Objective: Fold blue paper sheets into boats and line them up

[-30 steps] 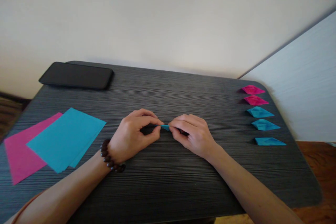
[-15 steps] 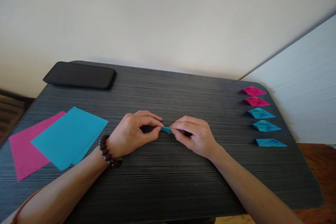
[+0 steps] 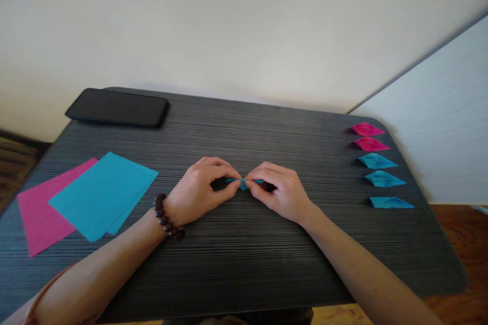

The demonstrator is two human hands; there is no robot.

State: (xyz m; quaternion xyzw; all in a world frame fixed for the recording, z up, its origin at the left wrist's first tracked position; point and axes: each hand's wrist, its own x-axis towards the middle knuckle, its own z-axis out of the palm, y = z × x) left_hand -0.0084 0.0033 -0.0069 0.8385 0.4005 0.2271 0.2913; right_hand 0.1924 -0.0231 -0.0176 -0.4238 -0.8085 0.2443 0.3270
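My two hands meet near the middle of the dark grained table point(image 3: 244, 269), fingertips almost touching over a small folded blue paper point(image 3: 243, 186). My left forearm point(image 3: 118, 259) slants in from the near left corner and my right forearm point(image 3: 351, 259) from the near right, so the two converge as they reach away from me. My left hand point(image 3: 202, 188) points right, its back turned up, thumb and forefinger closed in a pinch on the left part of the paper, the other fingers bent on the far side; the thumb and forefinger arch apart behind the tips. My right hand point(image 3: 284, 190) mirrors it, pointing left, knuckles rounded, thumb and forefinger pinching the paper just beside the other pinch. A bit of blue shows between my fingertips and thin points stick out behind them at either side; my fingers hide the rest. I can't tell whether the paper touches the table. A dark bead bracelet point(image 3: 163, 220) circles my left wrist. To the left, blue sheets point(image 3: 102, 195) partly cover a pink sheet point(image 3: 48, 208), with a flat black device point(image 3: 118, 107) farther off. On the right edge stand two pink folded pieces point(image 3: 370, 144), then three blue folded pieces point(image 3: 385, 179) nearer me.
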